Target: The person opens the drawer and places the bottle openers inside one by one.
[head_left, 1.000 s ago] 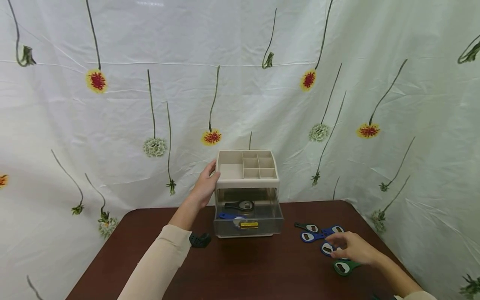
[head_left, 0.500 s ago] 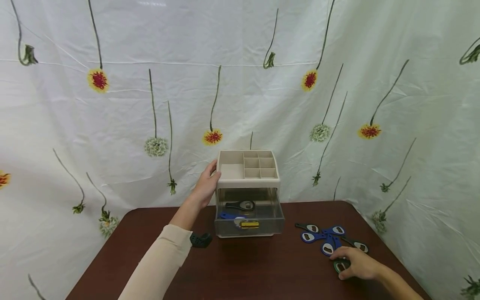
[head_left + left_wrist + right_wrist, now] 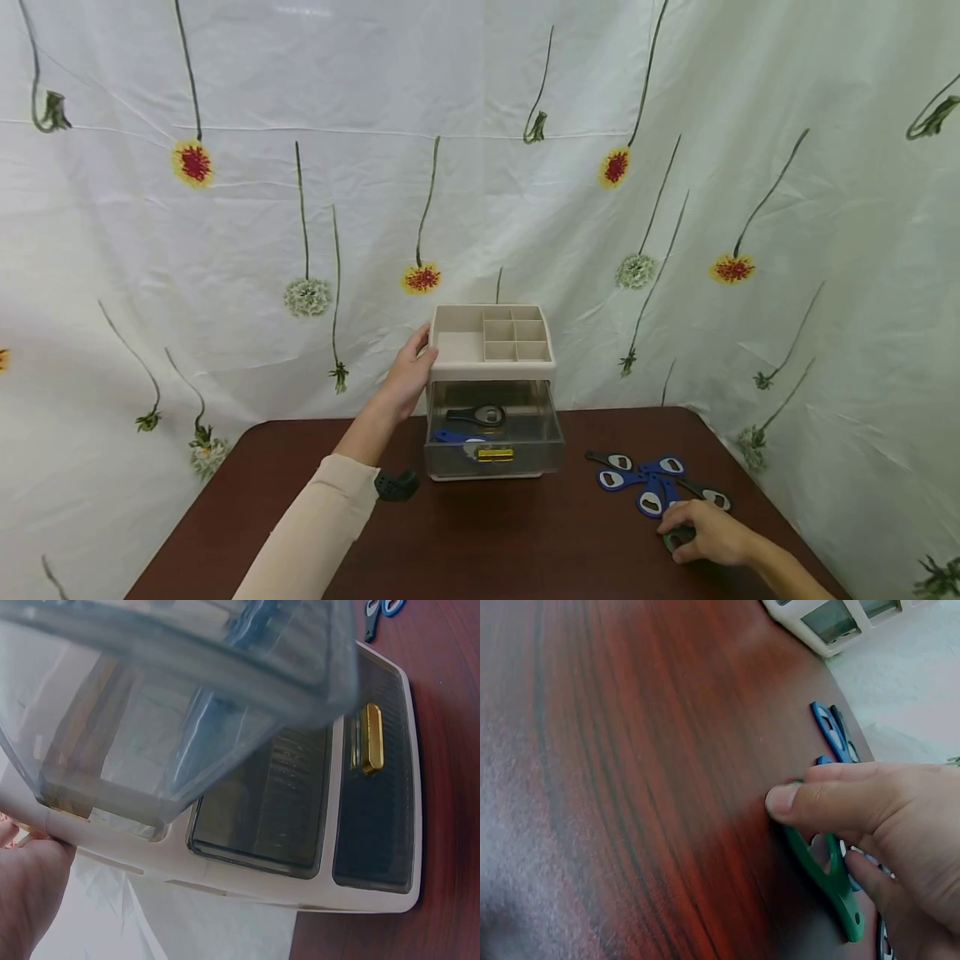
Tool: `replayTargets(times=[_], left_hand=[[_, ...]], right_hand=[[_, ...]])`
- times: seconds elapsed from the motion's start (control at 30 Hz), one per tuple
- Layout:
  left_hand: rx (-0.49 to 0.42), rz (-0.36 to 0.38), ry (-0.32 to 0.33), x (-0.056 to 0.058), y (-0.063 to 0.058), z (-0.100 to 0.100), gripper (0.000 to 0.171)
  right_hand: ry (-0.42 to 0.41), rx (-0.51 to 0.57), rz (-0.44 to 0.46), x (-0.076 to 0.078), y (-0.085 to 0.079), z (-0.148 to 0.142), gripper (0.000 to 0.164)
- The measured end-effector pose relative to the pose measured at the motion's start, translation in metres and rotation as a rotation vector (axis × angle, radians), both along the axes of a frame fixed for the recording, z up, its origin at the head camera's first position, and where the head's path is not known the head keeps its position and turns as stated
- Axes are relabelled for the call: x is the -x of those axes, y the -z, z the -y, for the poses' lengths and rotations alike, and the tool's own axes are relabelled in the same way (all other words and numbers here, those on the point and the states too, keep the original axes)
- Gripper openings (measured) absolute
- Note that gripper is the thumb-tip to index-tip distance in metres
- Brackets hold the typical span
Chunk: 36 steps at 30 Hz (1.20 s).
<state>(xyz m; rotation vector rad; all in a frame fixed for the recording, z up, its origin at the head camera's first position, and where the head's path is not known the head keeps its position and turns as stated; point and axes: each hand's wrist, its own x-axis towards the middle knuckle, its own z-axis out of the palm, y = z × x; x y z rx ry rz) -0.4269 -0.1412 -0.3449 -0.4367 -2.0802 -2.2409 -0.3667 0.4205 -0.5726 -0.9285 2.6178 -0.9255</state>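
The right hand (image 3: 708, 533) is at the near right of the desk (image 3: 480, 533), pinching the ring-shaped head of a green bottle opener (image 3: 836, 889) between thumb and fingers. The opener's handle points back beneath the hand. Whether the opener rests fully on the desk cannot be told with certainty, since the hand covers part of it.

Just beyond the right hand lies an overlapping cluster of blue bottle openers (image 3: 651, 478). One dark bottle opener (image 3: 603, 457) lies at the cluster's far left; a second dark opener (image 3: 703, 492) lies at its right.

The left hand (image 3: 407, 379) grips the upper left side of a cream organizer (image 3: 491, 367), thumb and fingers bent at the edge. The organizer stands upright, its top divided into one large compartment at left and six small ones at right. Its clear upper drawer (image 3: 450, 458), fitted with a gold handle (image 3: 495, 455), is pulled out and contains a black opener (image 3: 480, 415) and, nearer the front, a blue opener (image 3: 453, 437). Below, the left wrist view shows two drawer fronts (image 3: 262, 802) closed. A white flower-patterned curtain (image 3: 487, 208) hangs behind the desk.
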Motion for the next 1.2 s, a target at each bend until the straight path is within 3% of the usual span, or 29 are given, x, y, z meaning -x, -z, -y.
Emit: replayTargets(times=[0.23,0.43,0.67,0.83,1.2], left_hand=[[0.002,-0.017,0.011,-0.001,0.003,0.002,0.059],[-0.001,-0.014,0.008,-0.001,0.002,0.001,0.058],[-0.003,-0.011,-0.001,0.000,0.003,0.002,0.059],[0.002,-0.010,0.001,-0.001,0.002,0.002,0.059],[-0.014,-0.020,0.007,-0.002,0.002,0.001,0.058]], right_hand=[[0.086,-0.066,-0.041,-0.001,0.001,0.009,0.027],[0.072,0.028,-0.068,-0.006,-0.013,0.020,0.027],[0.049,0.013,-0.128,-0.029,-0.066,0.051,0.027],[0.104,0.000,-0.113,-0.043,-0.105,0.074,0.026],[0.095,-0.054,-0.141,-0.038,-0.139,0.099,0.027]])
